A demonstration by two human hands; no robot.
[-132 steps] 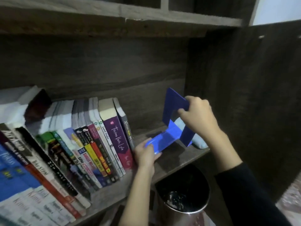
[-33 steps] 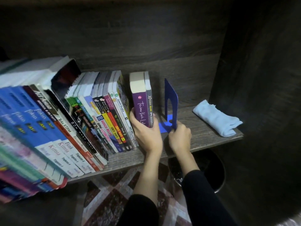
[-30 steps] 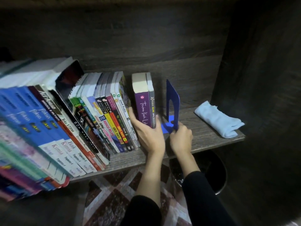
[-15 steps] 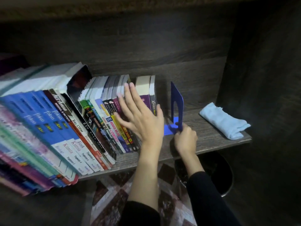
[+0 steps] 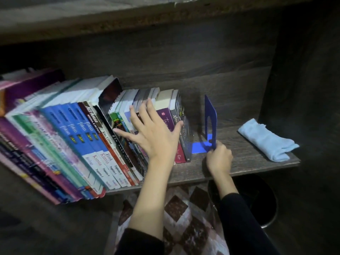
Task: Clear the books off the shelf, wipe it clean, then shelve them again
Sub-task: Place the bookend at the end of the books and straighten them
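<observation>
pressing flat left hand [image 5: 156, 138] on books [image 5: 92, 137] | pinching upright bookend [image 5: 209, 107] with right hand [image 5: 219, 158] | standing just right of last book [image 5: 185, 144], gap between

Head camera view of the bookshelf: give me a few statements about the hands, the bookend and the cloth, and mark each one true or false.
1. The left hand presses spread, straight fingers against the book spines. True.
2. The right hand holds the light blue cloth. False: it grips the lower edge of the blue bookend; nothing touches the cloth.
3. The blue bookend stands upright, to the right of the books. True.
4. The cloth lies between the books and the bookend. False: it lies at the right end of the shelf, beyond the bookend.
</observation>
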